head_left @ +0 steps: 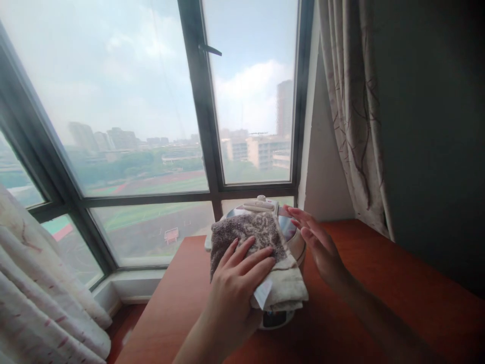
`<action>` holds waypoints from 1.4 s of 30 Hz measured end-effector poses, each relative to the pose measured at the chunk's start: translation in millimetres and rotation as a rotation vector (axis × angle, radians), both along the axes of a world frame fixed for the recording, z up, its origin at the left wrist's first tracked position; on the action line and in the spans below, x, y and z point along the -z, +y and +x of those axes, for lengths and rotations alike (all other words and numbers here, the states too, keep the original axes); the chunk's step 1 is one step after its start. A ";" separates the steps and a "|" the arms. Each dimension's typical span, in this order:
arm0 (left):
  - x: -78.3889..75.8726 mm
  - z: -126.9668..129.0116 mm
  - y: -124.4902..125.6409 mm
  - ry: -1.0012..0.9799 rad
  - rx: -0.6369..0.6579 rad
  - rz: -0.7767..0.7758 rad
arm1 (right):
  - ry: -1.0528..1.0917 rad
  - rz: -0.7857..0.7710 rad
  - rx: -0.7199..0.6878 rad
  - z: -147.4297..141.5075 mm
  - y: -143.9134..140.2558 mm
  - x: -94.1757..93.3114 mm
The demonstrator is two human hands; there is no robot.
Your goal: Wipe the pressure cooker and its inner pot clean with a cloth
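Towel (265,230) under flat, spread-fingered left hand (240,273), with straight-fingered, unclenched right hand (320,245) beside white appliance (287,227).

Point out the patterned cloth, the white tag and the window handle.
Patterned cloth (261,227): head view, on its dark upper part.
White tag (263,292): head view, middle of its face.
Window handle (211,50): head view, middle of its lever.

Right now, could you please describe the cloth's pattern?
The cloth has pale swirls on grey-brown, best in the head view.
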State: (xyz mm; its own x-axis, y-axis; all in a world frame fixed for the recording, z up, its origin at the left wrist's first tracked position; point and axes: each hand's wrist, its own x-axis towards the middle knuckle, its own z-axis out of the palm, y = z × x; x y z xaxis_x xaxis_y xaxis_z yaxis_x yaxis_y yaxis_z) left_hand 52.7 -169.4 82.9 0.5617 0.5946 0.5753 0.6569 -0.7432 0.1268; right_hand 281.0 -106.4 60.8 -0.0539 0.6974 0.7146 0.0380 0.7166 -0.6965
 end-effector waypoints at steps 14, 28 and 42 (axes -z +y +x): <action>-25.1 39.7 28.9 0.186 0.268 0.001 | -0.783 0.267 0.180 -3.9 -34.2 -6.1; 26.4 -59.4 84.1 -0.492 -0.341 -0.084 | -0.772 0.310 0.511 6.4 -26.3 6.2; 46.8 -49.9 87.6 -0.569 -0.399 -0.133 | -0.233 -0.541 0.134 24.6 118.5 -51.1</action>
State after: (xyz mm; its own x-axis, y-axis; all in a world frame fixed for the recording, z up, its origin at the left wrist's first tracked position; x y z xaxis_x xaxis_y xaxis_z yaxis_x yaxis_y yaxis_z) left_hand 2.9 -81.8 36.0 -0.0796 0.7782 0.6230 0.6807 -0.4141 0.6043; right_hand 305.6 12.2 112.0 -0.0530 0.9702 0.2363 0.2987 0.2412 -0.9234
